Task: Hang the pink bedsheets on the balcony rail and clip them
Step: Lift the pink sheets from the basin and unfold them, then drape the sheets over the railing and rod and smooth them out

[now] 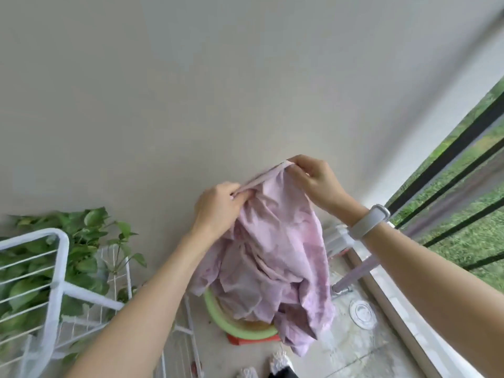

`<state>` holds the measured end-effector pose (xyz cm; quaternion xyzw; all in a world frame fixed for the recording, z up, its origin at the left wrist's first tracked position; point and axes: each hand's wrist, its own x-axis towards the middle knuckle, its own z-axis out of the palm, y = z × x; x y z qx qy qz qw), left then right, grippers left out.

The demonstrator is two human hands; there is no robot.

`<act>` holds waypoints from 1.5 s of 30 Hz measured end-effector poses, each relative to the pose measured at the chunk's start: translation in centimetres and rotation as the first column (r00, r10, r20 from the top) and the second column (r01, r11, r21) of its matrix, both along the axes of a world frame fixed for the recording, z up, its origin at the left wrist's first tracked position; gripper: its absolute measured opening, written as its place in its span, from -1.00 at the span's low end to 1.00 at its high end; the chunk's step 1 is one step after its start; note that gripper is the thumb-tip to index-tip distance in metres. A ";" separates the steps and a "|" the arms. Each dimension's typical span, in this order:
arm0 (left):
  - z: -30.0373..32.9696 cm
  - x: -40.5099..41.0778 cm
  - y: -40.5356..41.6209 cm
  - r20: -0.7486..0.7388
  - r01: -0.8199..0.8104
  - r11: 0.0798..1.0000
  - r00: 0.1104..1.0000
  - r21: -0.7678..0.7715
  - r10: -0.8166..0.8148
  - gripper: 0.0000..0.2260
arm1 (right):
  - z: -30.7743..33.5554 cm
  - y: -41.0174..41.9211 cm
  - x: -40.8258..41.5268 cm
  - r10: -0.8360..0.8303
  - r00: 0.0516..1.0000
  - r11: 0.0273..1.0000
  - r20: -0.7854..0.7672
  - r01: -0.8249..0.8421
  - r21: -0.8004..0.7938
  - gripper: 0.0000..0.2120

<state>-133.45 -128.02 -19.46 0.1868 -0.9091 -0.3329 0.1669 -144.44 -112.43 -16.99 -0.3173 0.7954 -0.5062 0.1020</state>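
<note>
Two hands: both raised in front of the wall, holding one pink bedsheet [275,241] up by its top hem.
Left hand [218,205]: fingers and thumb curled tight, pinching the hem at its left end; wrist bent back, forearm rising from the lower left.
Right hand [313,178]: higher than the left hand, fingertips pinching the hem at its other end; a pale wristband [369,221] sits on the wrist, forearm coming in from the lower right.
Sheet: bunched and creased, hanging below both hands; its lower folds fall into and over a green basin [234,323] directly beneath the hands.
Balcony rail [447,170]: dark bars well off to the right of the right hand, grass beyond; the sheet is not on it yet.
Stage: judged to be finding the hem and opening the sheet out, before any carry to the rail.
Risk one: the trailing corner under the right hand could drag over the wet-looking floor as the sheet swings right.
Risk two: only a short stretch of hem is held, so the bundle could go over the rail twisted or slip from a light pinch.
Risk three: the white drying rack [54,268] left of the left hand could snag loose cloth.
Clips: none visible.
</note>
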 end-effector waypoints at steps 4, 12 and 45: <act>7.4 -4.7 -1.8 -0.135 -0.062 0.994 0.990 -0.086 0.050 -0.68 | 4.7 0.6 0.5 0.287 0.948 0.942 0.137 -0.305 0.139 -0.64; 23.2 -9.8 -1.7 -0.411 -0.110 0.978 0.911 -0.178 0.028 -0.85 | 17.1 -1.4 -5.8 -0.007 0.956 0.881 -0.294 0.145 0.450 -0.79; 55.7 -2.5 22.6 -0.668 -0.510 0.439 0.636 -0.739 -0.386 -0.59 | 53.1 29.4 -1.8 -0.625 0.240 0.762 -0.743 0.392 -0.515 -0.74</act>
